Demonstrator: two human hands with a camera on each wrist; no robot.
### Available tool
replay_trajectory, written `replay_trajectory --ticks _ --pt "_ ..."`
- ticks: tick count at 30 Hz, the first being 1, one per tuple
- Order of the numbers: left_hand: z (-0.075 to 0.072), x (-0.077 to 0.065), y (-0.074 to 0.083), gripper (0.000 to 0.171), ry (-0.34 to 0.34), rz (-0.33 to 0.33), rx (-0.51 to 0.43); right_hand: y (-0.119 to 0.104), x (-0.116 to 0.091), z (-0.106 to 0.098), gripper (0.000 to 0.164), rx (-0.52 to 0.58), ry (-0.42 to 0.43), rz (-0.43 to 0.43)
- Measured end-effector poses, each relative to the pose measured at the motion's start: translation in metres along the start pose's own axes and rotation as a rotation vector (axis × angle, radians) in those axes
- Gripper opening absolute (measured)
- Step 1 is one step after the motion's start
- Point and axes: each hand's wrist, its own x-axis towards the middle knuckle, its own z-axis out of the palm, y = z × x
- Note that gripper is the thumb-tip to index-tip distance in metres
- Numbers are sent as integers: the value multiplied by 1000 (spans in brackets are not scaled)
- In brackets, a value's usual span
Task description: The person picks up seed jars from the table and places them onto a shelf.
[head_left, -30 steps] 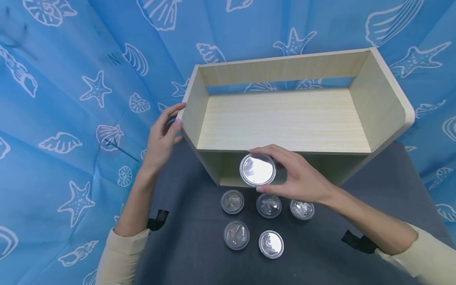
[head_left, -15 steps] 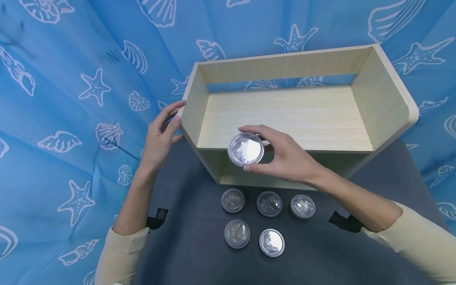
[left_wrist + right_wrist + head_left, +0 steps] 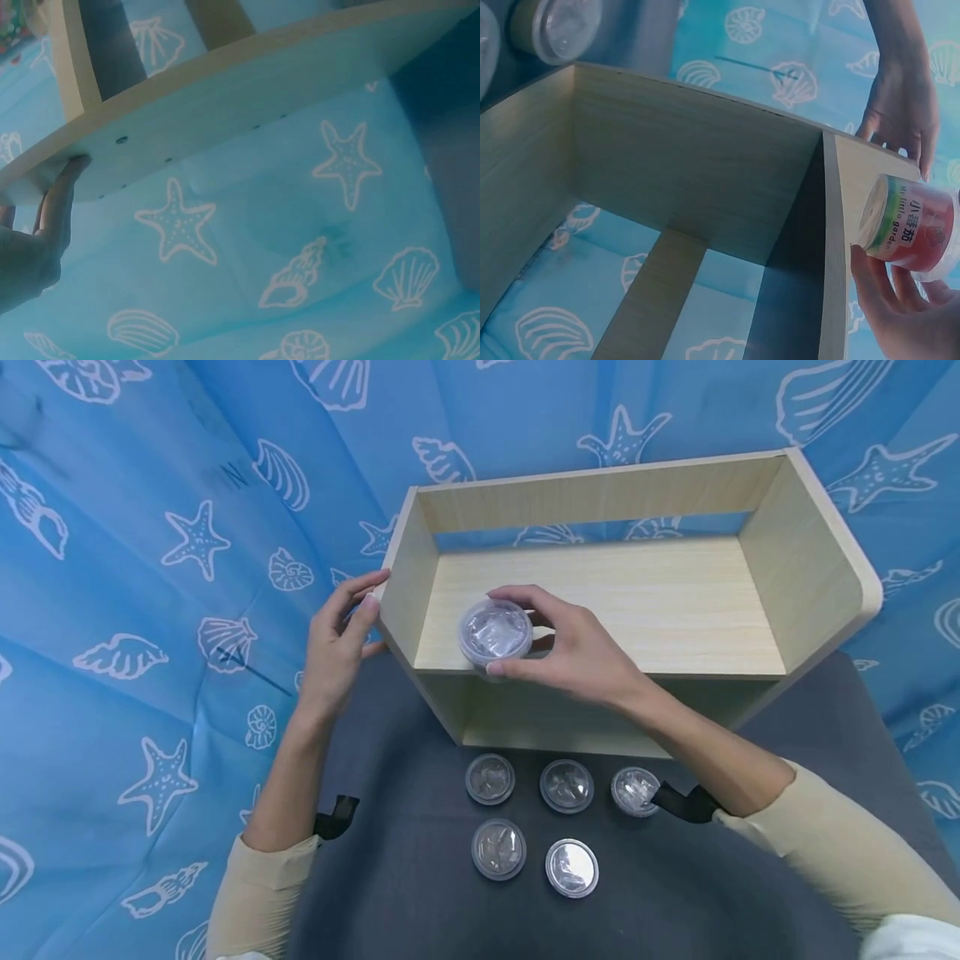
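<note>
With our right hand (image 3: 572,647) (the nearer one) we pinch the cup (image 3: 491,633), roughly upright, over the front left of the shelf (image 3: 660,610); our left hand (image 3: 336,639), fingers loosely extended, touches the shelf's side.

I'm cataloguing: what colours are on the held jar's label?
Red and green label, with a white patch; clearest in the right wrist view.
</note>
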Motion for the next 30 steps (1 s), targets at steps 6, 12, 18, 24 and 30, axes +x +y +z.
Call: replay_trajectory --ticks 6,12,18,24,30 --pt "-1 -2 1 39 14 4 2 0 14 7 73 -18 51 29" --pt "2 -1 2 40 22 -10 -6 1 28 14 73 9 111 67" --pt "5 -1 1 39 41 -8 -14 8 39 22 74 16 137 100" --pt "7 -2 0 38 47 0 -26 10 44 28 73 50 175 101" --pt "7 -2 0 38 50 5 -28 12 49 32 74 44 208 101"
